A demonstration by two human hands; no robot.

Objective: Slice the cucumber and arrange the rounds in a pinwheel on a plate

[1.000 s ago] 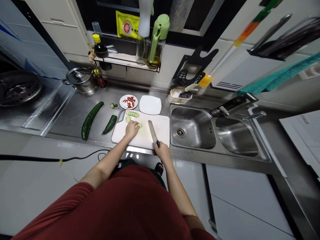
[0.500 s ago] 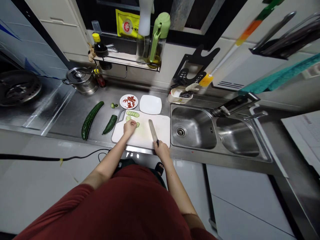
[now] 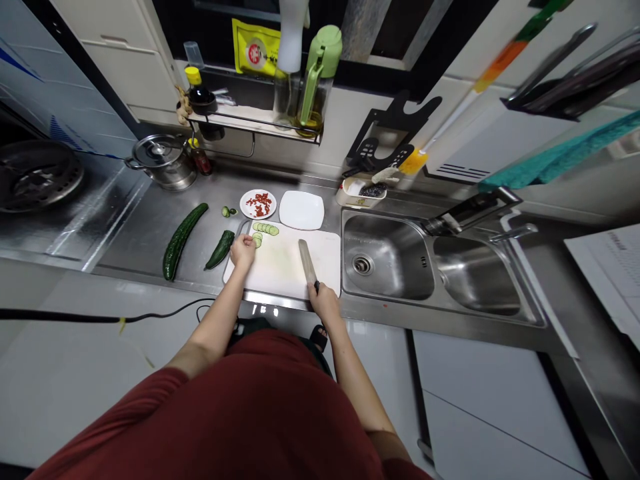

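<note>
A row of slices (image 3: 265, 229) lies cut by the cutting board's (image 3: 280, 280) far-left corner, the left hand (image 3: 243, 252) at other slices (image 3: 257, 241), its grip unclear to me, the right hand (image 3: 325, 301) clamped on a knife (image 3: 307, 258), two cucumbers (image 3: 183, 240) left unsliced toward the desk's (image 3: 143, 230) left end.

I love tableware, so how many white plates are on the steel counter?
2: a small round white plate bearing chopped red pieces, and, right of it, a square white plate with rounded corners. Both lie beyond the white rectangular cutting board. Any stacked underneath would be hidden.
</note>
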